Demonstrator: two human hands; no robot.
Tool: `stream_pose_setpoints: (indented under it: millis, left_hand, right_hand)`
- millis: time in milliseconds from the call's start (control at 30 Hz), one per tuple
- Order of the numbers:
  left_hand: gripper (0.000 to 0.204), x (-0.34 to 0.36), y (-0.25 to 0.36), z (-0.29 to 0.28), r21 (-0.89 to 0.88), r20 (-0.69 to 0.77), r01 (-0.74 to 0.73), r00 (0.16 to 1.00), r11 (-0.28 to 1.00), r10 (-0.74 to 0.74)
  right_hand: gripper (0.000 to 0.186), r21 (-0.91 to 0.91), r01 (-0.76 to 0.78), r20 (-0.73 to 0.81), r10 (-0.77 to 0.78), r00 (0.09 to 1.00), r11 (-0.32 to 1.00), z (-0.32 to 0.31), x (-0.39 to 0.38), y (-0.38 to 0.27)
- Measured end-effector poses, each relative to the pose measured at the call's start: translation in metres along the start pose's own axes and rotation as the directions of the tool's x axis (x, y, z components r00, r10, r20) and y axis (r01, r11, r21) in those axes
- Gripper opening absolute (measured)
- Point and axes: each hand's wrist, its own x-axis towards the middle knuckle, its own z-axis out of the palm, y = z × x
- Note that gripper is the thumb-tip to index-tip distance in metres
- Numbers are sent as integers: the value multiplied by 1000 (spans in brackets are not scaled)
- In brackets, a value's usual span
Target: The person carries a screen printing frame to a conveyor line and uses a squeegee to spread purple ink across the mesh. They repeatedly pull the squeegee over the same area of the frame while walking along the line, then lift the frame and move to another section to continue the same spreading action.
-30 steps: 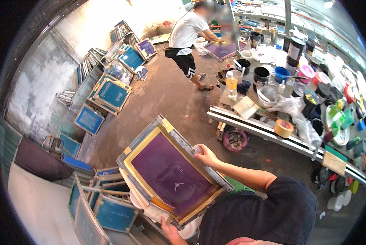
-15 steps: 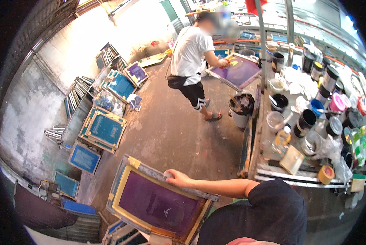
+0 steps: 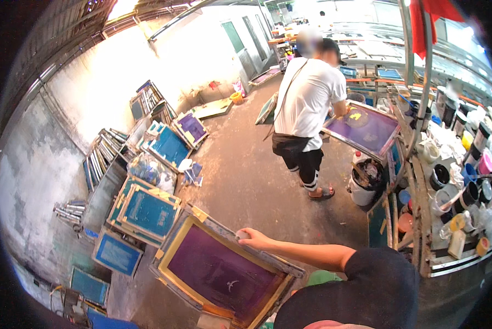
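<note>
A screen-printing frame (image 3: 219, 268) with purple mesh and yellow tape along its inner border leans at a slant in front of me. My right hand (image 3: 255, 240) rests at its upper edge, the arm reaching in from the right in a dark short sleeve. Between the closed fingertips shows a small whitish object (image 3: 240, 234), too small to name; it touches or sits just over the frame's rim. A pale tab (image 3: 213, 321) lies by the frame's lower edge. My left hand is out of view.
Blue-green screens (image 3: 150, 211) lean on the left by the wall. Ahead, a person in a white shirt (image 3: 310, 98) bends over another purple screen (image 3: 364, 129). A waste bin (image 3: 362, 192) stands near them. At right, a bench (image 3: 442, 267) carries ink tubs, bottles and tape.
My view has swung left, so the bench and bin sit further right. The other person has turned more away, over their screen. My right hand keeps its place on the frame's edge.
</note>
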Motion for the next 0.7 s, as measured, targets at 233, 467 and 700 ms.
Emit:
stream_pose_setpoints:
  millis: [233, 467, 700]
  left_hand:
    - [61, 181, 52, 86, 91, 138, 30, 990, 995, -43]
    - [60, 344, 64, 200, 131, 193, 67, 977, 989, -92]
    - [60, 465, 86, 316, 140, 215, 75, 971, 987, -104]
  right_hand:
    - [62, 44, -80, -330, 91, 940, 996, -54, 99, 43]
    - [59, 116, -13, -469, 67, 881, 993, -99, 273, 74]
    - [57, 92, 29, -432, 14, 902, 995, -143, 427, 50]
